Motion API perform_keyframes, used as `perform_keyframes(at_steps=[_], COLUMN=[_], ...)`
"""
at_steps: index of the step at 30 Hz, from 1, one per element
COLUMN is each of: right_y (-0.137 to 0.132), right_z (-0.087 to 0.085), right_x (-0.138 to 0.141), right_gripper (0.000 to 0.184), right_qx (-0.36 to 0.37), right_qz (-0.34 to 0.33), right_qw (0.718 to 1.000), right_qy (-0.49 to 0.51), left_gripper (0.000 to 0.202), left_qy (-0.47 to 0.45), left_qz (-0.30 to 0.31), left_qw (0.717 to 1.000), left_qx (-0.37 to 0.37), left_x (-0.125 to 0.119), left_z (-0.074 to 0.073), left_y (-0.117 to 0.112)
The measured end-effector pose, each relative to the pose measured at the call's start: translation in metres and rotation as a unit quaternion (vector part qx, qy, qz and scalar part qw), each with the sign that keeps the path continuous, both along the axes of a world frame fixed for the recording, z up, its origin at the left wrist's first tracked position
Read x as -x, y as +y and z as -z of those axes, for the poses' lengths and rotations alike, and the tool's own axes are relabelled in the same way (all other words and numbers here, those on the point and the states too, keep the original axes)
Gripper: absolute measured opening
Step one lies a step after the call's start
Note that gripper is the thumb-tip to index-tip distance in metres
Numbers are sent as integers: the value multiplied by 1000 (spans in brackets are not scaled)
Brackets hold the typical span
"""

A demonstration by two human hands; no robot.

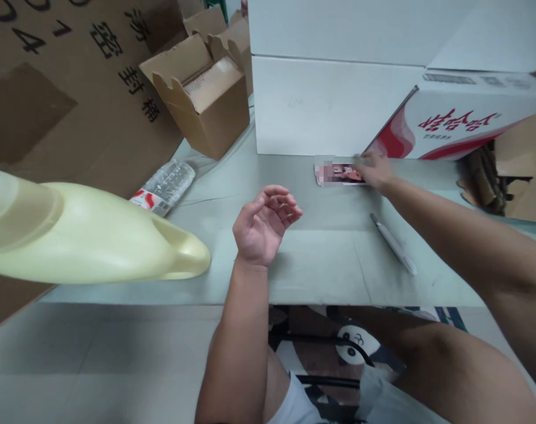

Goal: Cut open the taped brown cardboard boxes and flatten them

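Observation:
My left hand (pixel 263 227) hovers over the pale green table (pixel 312 265), palm up with loosely curled fingers apart, holding nothing. At the back, by the foot of the white boxes, my right hand (pixel 376 169) has its fingers closed at the right end of a phone (pixel 348 173). The phone lies flat or nearly so, a colourful picture on its upper face, part of it blurred out. Below my right forearm, a slim white pen-like tool (pixel 394 244) with a dark end rests on the table.
White cartons (pixel 338 106) form a wall behind; one printed carton (pixel 462 123) stands right. An open brown box (pixel 219 118) is back left. A plastic bottle (pixel 173 182) lies by a large cardboard box (pixel 82 88). A pale yellow jug (pixel 104 235) looms close at left.

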State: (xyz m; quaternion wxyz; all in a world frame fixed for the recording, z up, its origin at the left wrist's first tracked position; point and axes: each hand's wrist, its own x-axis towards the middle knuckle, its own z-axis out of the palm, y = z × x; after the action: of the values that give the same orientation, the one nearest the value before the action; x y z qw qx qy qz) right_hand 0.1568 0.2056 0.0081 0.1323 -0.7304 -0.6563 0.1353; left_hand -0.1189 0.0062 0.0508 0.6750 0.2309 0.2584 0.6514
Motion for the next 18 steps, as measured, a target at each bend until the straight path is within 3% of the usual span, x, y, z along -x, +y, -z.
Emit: perform_keyframes(at_steps=[2, 6, 9, 18], right_y=[-7, -16, -16, -6], right_z=[-3, -6, -4, 4], right_x=[15, 52, 67, 45], right_gripper=[72, 74, 79, 79], right_qx=[-14, -13, 5, 13], right_qz=[-18, -85, -84, -58], right_qw=[1000, 996, 996, 998], right_qy=[-13, -26, -36, -37], left_gripper=[25, 25, 26, 26], left_qy=[0, 0, 6, -19], left_qz=[4, 9, 3, 3], left_qw=[1000, 1000, 1000, 1000], left_qx=[-1, -4, 2, -14], left_x=[-3, -6, -4, 6], left_z=[0, 1, 1, 0], left_y=[1, 2, 1, -2])
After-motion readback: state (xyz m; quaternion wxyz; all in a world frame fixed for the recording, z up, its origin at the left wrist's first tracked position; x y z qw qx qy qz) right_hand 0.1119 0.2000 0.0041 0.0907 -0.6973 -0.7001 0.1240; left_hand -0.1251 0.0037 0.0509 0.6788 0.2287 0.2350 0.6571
